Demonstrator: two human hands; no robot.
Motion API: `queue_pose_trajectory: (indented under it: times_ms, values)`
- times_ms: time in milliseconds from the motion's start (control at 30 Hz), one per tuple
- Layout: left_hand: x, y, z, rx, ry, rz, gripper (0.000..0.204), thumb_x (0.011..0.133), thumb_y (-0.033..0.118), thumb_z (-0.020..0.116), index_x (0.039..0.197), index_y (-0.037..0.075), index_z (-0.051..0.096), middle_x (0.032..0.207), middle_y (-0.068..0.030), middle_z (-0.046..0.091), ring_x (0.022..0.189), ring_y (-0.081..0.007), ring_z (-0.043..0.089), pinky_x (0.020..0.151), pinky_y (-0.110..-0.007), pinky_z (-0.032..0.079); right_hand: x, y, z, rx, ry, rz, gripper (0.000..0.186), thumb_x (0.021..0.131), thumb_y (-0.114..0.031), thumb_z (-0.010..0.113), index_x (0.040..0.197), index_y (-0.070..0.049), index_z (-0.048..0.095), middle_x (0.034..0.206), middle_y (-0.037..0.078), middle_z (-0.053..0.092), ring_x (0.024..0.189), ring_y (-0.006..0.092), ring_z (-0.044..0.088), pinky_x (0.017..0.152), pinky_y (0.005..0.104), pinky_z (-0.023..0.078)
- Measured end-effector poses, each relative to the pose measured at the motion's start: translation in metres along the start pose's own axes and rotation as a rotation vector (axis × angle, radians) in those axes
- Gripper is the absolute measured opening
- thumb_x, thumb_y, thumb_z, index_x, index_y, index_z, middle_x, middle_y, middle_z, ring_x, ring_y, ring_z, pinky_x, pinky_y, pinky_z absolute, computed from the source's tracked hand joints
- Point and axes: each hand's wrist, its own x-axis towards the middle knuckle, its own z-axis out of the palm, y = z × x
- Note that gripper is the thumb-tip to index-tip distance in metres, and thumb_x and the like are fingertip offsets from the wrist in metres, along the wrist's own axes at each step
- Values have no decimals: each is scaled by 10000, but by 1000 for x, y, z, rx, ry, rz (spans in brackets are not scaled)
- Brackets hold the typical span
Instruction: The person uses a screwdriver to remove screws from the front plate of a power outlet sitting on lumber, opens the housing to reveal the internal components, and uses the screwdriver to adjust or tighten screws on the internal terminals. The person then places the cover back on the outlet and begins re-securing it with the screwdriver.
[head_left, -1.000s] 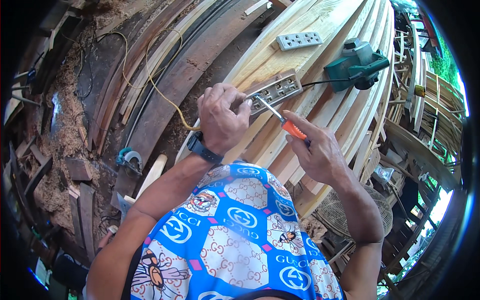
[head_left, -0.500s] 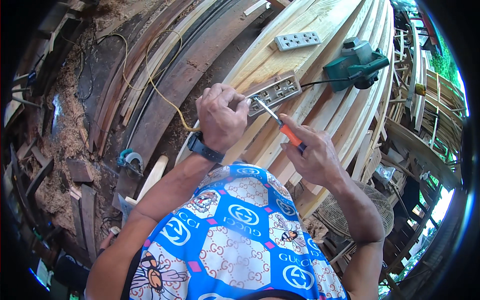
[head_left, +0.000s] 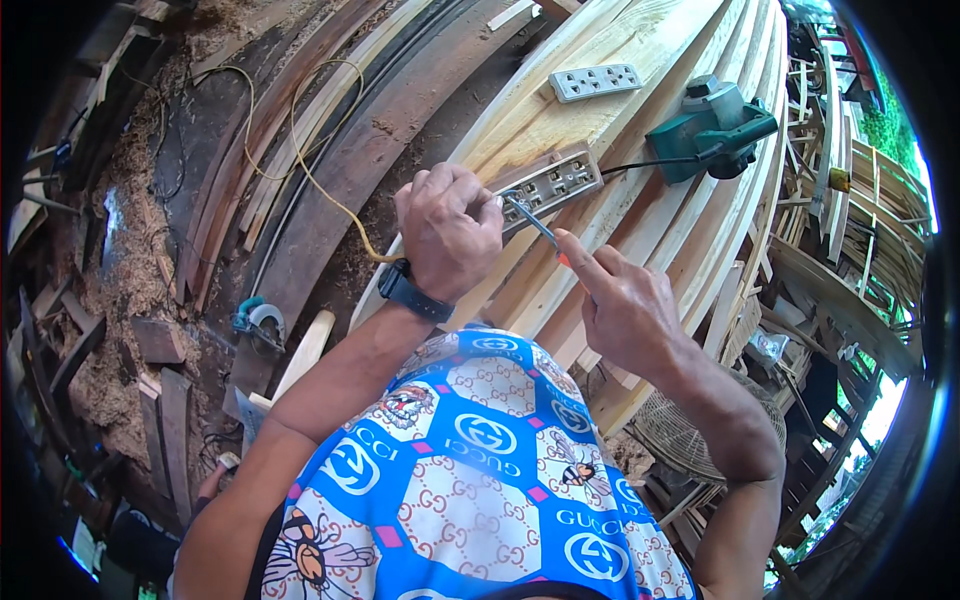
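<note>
My left hand (head_left: 450,232) is closed at the near-left end of an opened grey power strip (head_left: 558,182), fingertips pressed to it, a yellow cord (head_left: 352,222) running in under my wrist. In my right hand (head_left: 625,305) is a screwdriver (head_left: 540,226), its orange handle mostly covered by my fingers and its tip on the strip beside my left thumb. A second white socket strip (head_left: 596,82) lies farther up on pale planks (head_left: 520,110). A green power tool (head_left: 712,138) with a black cord sits on the planks to the right.
Curved dark boards (head_left: 330,170) and sawdust (head_left: 120,370) lie to the left, with a teal circular saw (head_left: 258,318). A mesh fan guard (head_left: 705,425) is below my right arm. Stacked timber (head_left: 870,240) fills the right side. Another person's arm (head_left: 215,478) shows at lower left.
My right hand has turned and shifted slightly right, covering more of the orange handle, while the tip stays on the strip. My left hand has barely moved.
</note>
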Motion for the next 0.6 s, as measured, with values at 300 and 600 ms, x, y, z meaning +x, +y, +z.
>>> queue_pose_trajectory:
  times_ms: [300, 600]
  values:
    - [-4, 2, 5, 117, 40, 107, 162, 794, 69, 848, 798, 117, 694, 967, -21, 719, 943, -275, 671, 891, -458, 482, 9, -12, -12, -140, -103, -28, 785, 834, 29, 687, 1597, -20, 511, 988, 166, 695, 737, 344, 726, 629, 481, 592]
    - [-2, 0, 15, 177, 48, 195, 123, 819, 36, 783, 826, 94, 675, 927, -71, 642, 922, -320, 654, 863, -487, 482, 15, -53, -13, -207, -158, 80, 575, 941, -74, 665, 1462, 123, 524, 953, 234, 711, 766, 361, 792, 616, 453, 631]
